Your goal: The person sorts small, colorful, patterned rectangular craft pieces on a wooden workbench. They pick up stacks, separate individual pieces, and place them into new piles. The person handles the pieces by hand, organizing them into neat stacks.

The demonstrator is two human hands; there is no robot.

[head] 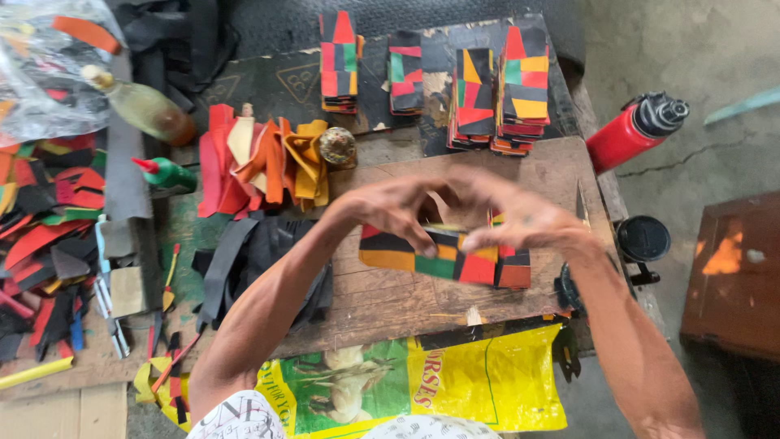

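Note:
My left hand (pixel 396 207) and my right hand (pixel 520 218) meet over a patchwork piece (pixel 443 258) of red, yellow, green and black material lying on the wooden board (pixel 390 301). Fingertips of both hands press on its upper edge near the middle. The piece's right end sits on a small stack of similar pieces (pixel 513 270). Part of the piece is hidden under my hands.
Several stacks of patchwork pieces (pixel 475 81) stand at the back. Red, orange and yellow scraps (pixel 260 158), black strips (pixel 244 260), a green glue bottle (pixel 166 173), a clear bottle (pixel 146 106), a red flask (pixel 634 130) and a black lid (pixel 643 238) surround the board. A yellow sack (pixel 455 382) hangs in front.

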